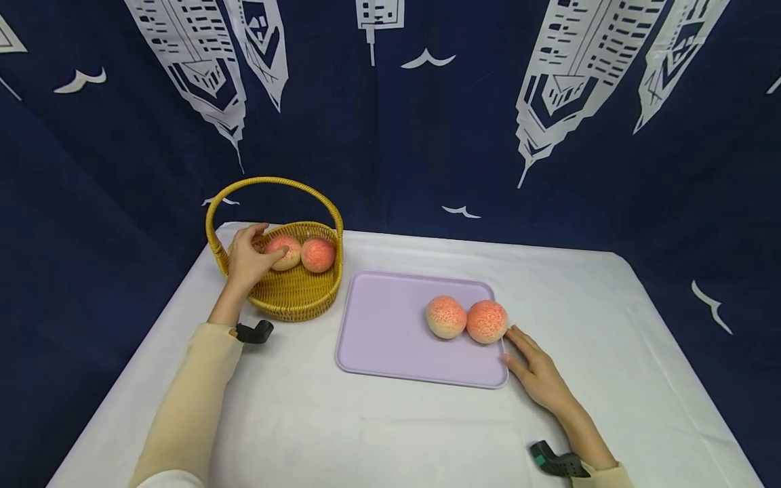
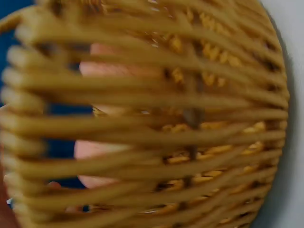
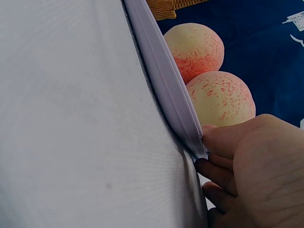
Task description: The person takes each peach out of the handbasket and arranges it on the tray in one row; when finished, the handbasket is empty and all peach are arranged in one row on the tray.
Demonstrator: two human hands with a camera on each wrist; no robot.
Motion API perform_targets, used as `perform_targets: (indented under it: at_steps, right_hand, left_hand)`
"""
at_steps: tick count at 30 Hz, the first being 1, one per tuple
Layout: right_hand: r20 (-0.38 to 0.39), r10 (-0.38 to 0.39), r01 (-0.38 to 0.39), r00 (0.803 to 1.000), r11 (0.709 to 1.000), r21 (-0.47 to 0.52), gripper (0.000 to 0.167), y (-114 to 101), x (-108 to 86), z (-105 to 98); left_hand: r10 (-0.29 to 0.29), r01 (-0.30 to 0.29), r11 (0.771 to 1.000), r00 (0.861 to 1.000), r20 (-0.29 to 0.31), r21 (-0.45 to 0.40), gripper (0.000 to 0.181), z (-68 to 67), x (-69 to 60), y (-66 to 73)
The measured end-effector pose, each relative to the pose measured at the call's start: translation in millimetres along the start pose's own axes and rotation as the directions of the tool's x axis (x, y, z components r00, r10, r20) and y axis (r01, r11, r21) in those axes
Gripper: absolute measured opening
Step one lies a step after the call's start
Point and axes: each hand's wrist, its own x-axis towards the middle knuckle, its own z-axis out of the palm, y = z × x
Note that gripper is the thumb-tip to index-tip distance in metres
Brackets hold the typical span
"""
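In the head view my left hand (image 1: 247,261) reaches over the left rim of a wicker basket (image 1: 293,312), its thumb on the left peach (image 1: 293,256) and its fingers spread at the far side. Beside that peach lies a second one (image 1: 318,255). Through the weave (image 2: 142,99), the left wrist view shows both in part. A lilac tray (image 1: 390,325) bears two touching peaches (image 1: 446,317) (image 1: 487,322). My right hand (image 1: 543,379) rests at the tray's right edge, fingers extended near the right peach; the right wrist view shows its fingertips against the rim (image 3: 175,90).
The basket's tall handle (image 1: 268,180) arches over its opening. A white cloth (image 1: 366,434) covers the table. Behind it hangs a dark blue curtain (image 1: 427,156) with white prints. Each wrist wears a small black device (image 1: 255,332) (image 1: 558,462).
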Motion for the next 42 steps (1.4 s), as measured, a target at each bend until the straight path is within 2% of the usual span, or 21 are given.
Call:
perform_targets:
  at_steps: [4, 11, 22, 31, 42]
  right_hand:
    - [-0.001, 0.000, 0.000, 1.000, 1.000, -0.004, 0.052, 0, -0.3, 1]
    - [-0.006, 0.000, 0.000, 1.000, 1.000, -0.015, 0.052, -1, -1.2, 0]
    - [-0.001, -0.001, 0.001, 1.000, 1.000, -0.007, 0.052, -2, -0.3, -1]
    - [-0.001, 0.000, 0.000, 1.000, 1.000, -0.002, 0.052, -1, 0.3, -1]
    - [-0.005, -0.001, 0.001, 1.000, 1.000, -0.015, 0.052, -1, -1.3, 0]
  left_hand:
    - [-0.058, 0.056, 0.998, 0.997, 0.047, 0.035, 0.065, 5.3, 6.7, -10.6]
    - [-0.105, 0.101, 0.993, 0.992, 0.075, 0.057, 0.065, 12.9, 12.7, -20.0]
    - [-0.158, 0.152, 0.985, 0.985, 0.070, 0.085, 0.062, 16.0, 11.9, -22.3]
    - [-0.191, 0.189, 0.982, 0.978, 0.086, 0.026, 0.062, 16.5, 10.6, -21.8]
    - [-0.213, 0.211, 0.977, 0.974, 0.079, 0.035, 0.063, 13.9, 8.1, -20.7]
